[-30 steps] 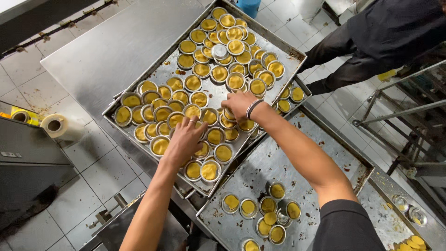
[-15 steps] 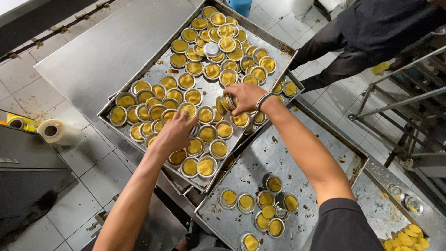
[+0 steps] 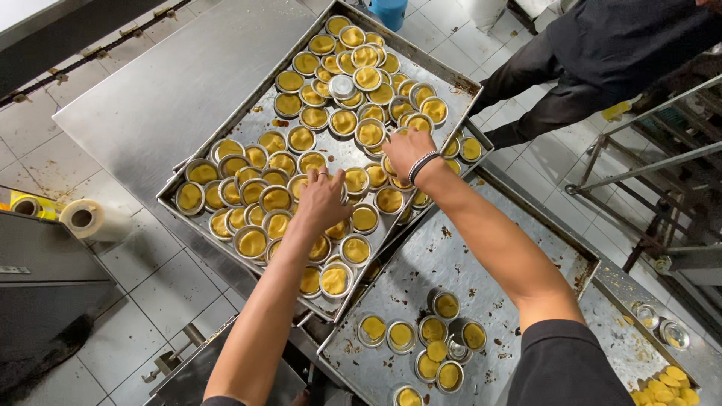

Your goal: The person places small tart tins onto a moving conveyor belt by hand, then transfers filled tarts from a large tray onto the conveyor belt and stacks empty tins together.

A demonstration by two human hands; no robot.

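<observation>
A large metal baking tray (image 3: 248,124) holds several small round tins filled with yellow pastry (image 3: 252,242). My left hand (image 3: 322,199) rests palm-down on the tins in the middle of that tray, its fingers curled over a few of them. My right hand (image 3: 406,150), with a dark band on the wrist, lies on tins near the tray's right edge. Whether either hand grips a tin is hidden under the fingers. A second tray (image 3: 519,248) sits lower right under my right arm, with several filled tins (image 3: 435,331) at its near end.
A steel table (image 3: 158,83) lies under the trays. A roll of clear film (image 3: 90,218) and yellow tape (image 3: 26,204) sit at the left. Another person in dark clothes (image 3: 602,53) stands at the top right beside a metal rack (image 3: 662,173). Yellow pastry pieces (image 3: 665,385) lie at the bottom right.
The view has shifted slightly. My left hand has slid up and right across the tins toward the tray's middle; my right hand has stayed near the tray's right edge.
</observation>
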